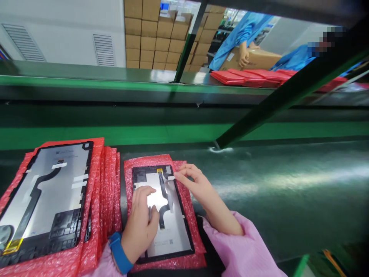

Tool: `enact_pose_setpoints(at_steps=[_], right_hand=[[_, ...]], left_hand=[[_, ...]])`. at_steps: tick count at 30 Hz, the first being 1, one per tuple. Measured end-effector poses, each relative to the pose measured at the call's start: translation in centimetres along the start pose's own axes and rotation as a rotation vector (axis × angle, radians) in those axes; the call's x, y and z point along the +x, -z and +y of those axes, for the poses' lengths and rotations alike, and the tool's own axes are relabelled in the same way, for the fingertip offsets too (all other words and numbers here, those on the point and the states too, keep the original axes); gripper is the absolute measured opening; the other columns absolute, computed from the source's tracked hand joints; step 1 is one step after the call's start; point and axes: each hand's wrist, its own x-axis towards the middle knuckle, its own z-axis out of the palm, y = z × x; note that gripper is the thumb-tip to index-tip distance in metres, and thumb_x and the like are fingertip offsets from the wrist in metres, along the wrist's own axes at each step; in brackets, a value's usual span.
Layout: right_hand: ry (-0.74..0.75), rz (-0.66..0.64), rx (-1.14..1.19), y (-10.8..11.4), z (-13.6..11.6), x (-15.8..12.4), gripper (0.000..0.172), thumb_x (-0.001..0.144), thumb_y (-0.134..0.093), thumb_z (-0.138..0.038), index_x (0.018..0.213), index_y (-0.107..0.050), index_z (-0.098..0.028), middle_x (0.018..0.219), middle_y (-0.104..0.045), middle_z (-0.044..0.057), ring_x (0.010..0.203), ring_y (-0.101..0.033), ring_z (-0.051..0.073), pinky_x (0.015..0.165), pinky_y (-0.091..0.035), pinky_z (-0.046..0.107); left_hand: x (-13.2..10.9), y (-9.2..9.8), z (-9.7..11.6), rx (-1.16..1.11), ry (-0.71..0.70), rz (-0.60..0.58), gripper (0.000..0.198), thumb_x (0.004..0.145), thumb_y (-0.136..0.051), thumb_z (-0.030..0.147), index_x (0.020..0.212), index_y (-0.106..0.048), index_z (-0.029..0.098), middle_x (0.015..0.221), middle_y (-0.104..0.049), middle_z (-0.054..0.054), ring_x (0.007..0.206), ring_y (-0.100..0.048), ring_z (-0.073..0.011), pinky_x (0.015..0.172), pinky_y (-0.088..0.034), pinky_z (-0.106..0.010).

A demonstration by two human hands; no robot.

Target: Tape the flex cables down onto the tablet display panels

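Note:
A tablet screen panel lies back side up on red bubble-wrap bags. It has a silvery back, a black border and a dark, bent flex cable. My left hand rests over the panel's left side, thumb and fingers apart with nothing between them. At the panel's top right corner, my right hand pinches a small piece of white tape between thumb and forefinger. A blue band circles my left wrist.
To the left, a larger screen panel tops a stack of red bubble-wrap bags. A green slanted post rises from the dark bench. Red packs lie on the shelf behind. Beyond, a person in blue handles a cardboard box.

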Motion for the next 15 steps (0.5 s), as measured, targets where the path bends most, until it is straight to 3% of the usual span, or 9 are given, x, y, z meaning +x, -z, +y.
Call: enact_pose_setpoints(at_steps=[4, 7, 11, 15], right_hand=[[-0.020, 0.058, -0.102, -1.9, 0.6, 1.6, 0.027, 0.080, -0.062, -0.045, 0.063, -0.066, -0.024, 0.097, -0.059, 0.008, 0.104, -0.051, 0.029, 0.101, -0.032, 0.052], [-0.006, 0.046, -0.123, -2.7, 0.3, 1.8, 0.027, 0.080, -0.061, -0.045, 0.063, -0.066, -0.024, 0.099, -0.060, 0.007, 0.107, -0.049, 0.030, 0.102, -0.031, 0.052], [-0.004, -0.027, -0.081, -2.4, -0.8, 0.7, 0.031, 0.081, -0.058, -0.052, 0.070, -0.069, -0.025, 0.104, -0.061, 0.008, 0.108, -0.049, 0.031, 0.103, -0.029, 0.053], [0.023, -0.140, 0.003, -2.0, -3.0, -0.9, 0.042, 0.084, -0.053, -0.062, 0.071, -0.067, -0.024, 0.108, -0.059, 0.010, 0.111, -0.050, 0.031, 0.103, -0.032, 0.051]], left_hand=[[0.5, -0.5, -0.3, 0.182, -0.021, -0.005, 0.040, 0.078, -0.040, 0.000, 0.112, -0.045, 0.020, 0.111, -0.048, -0.011, 0.112, -0.046, -0.0281, 0.096, -0.041, -0.053], [0.7, -0.5, -0.3, 0.177, -0.023, -0.020, 0.038, 0.079, -0.040, 0.000, 0.112, -0.047, 0.019, 0.111, -0.049, -0.011, 0.111, -0.047, -0.0276, 0.096, -0.042, -0.053], [0.5, -0.3, -0.2, 0.003, 0.004, 0.021, 0.036, 0.087, -0.039, 0.008, 0.121, -0.042, 0.021, 0.116, -0.050, -0.011, 0.111, -0.050, -0.0249, 0.097, -0.045, -0.049], [-1.1, 0.4, 0.5, -0.233, 0.143, -0.015, 0.036, 0.092, -0.038, 0.013, 0.126, -0.037, 0.023, 0.114, -0.053, -0.010, 0.105, -0.056, -0.0197, 0.093, -0.050, -0.039]])
